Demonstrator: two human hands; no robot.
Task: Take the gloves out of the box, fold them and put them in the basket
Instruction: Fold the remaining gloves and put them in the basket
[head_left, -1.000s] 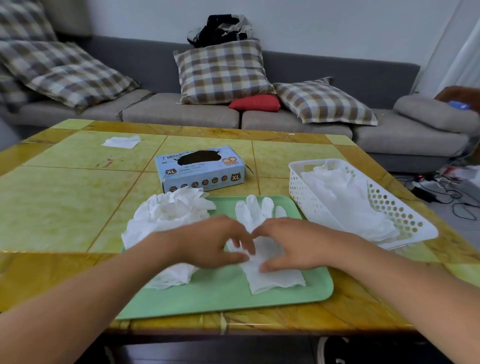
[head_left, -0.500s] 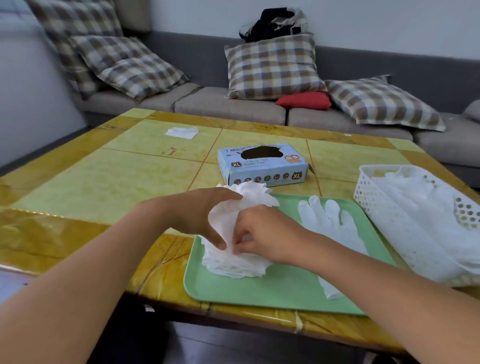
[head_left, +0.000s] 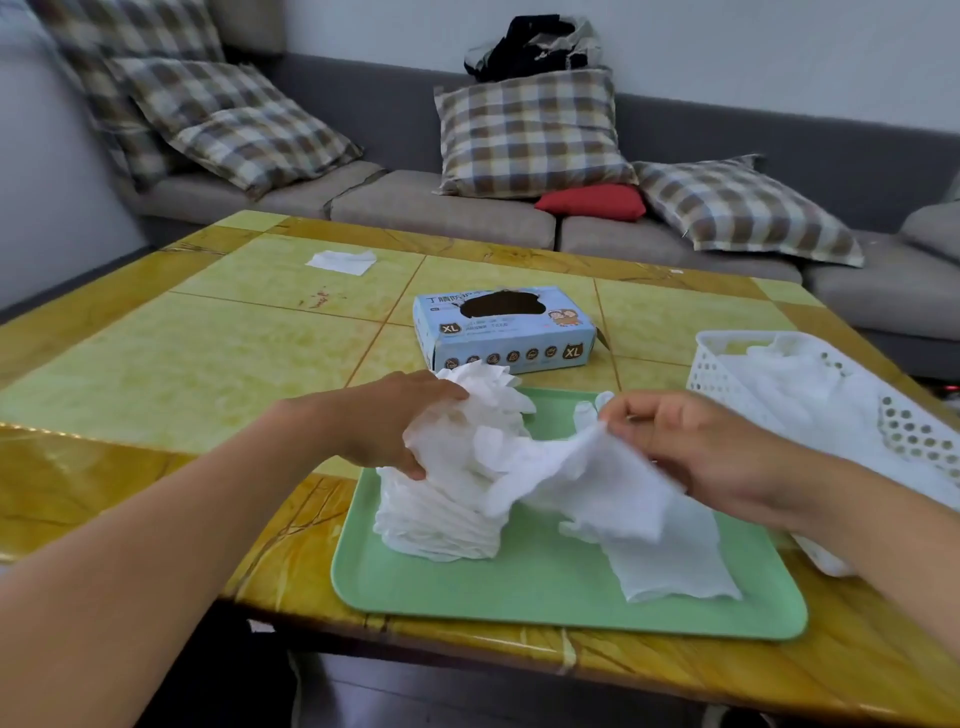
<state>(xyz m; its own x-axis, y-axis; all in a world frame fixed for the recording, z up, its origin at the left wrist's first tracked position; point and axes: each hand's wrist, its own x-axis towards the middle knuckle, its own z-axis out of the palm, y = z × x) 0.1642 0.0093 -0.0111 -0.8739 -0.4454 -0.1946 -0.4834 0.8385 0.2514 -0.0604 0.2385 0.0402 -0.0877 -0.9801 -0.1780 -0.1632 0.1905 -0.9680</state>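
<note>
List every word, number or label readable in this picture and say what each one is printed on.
"XL": front face of the blue glove box, at its left end.
"XL": same face, at its right end.
Chinese heading on the box top: only the first characters, "丁腈防护", are readable.
Small print under it and the row of round icons: too small to read.
Nothing else carries text.

White gloves, blue box, white basket

A glove stack (head_left: 441, 514) stood left; one glove (head_left: 587, 478) hung lifted; box (head_left: 504, 330) behind, basket (head_left: 727, 374) right.
</note>
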